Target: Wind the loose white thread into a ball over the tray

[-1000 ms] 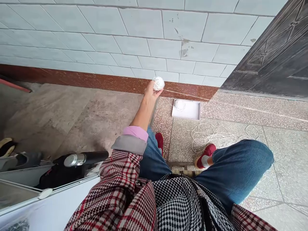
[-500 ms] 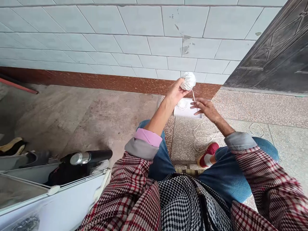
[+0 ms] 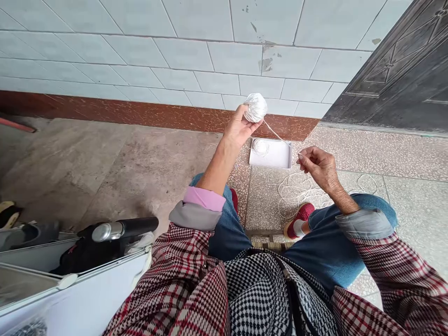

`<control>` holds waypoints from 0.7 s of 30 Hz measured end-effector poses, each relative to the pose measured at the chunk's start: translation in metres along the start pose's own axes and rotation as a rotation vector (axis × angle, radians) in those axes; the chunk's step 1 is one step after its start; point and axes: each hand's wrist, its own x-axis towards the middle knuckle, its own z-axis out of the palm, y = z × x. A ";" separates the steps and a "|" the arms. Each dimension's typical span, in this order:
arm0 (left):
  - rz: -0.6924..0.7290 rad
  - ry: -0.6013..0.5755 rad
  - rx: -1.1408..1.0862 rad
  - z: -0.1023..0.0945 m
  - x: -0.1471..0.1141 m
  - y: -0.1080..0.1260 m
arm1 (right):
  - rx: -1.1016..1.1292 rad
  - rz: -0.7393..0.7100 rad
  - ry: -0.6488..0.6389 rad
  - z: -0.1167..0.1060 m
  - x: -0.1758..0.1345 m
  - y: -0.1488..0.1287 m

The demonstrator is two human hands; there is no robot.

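Observation:
A ball of white yarn (image 3: pixel 256 108) rests in the fingers of my left hand (image 3: pixel 240 127), held up in front of the wall. From the ball a taut strand (image 3: pixel 276 135) slants down to my right hand (image 3: pixel 318 167), whose thumb and fingers pinch it. Below the ball, a shallow white tray (image 3: pixel 276 161) on the floor holds a smaller wound bundle of white yarn (image 3: pixel 260 147) at its left end. Loose loops of yarn (image 3: pixel 297 191) lie on the speckled floor beneath my right hand, near my red shoe (image 3: pixel 304 215).
A white-tiled wall (image 3: pixel 185 53) with a brown base runs across the front. At the right is a dark panelled door (image 3: pixel 395 65). On my left, an open white compartmented container (image 3: pixel 101 284) holds a black flask with a silver cap (image 3: pixel 108 231).
My left hand has shifted left with the yarn ball. My right hand has moved right and its spread fingers have closed on the strand, which now runs slantwise and taut.

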 end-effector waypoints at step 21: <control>0.181 0.017 0.031 -0.012 0.008 0.024 | 0.192 0.287 -0.247 -0.053 -0.014 -0.008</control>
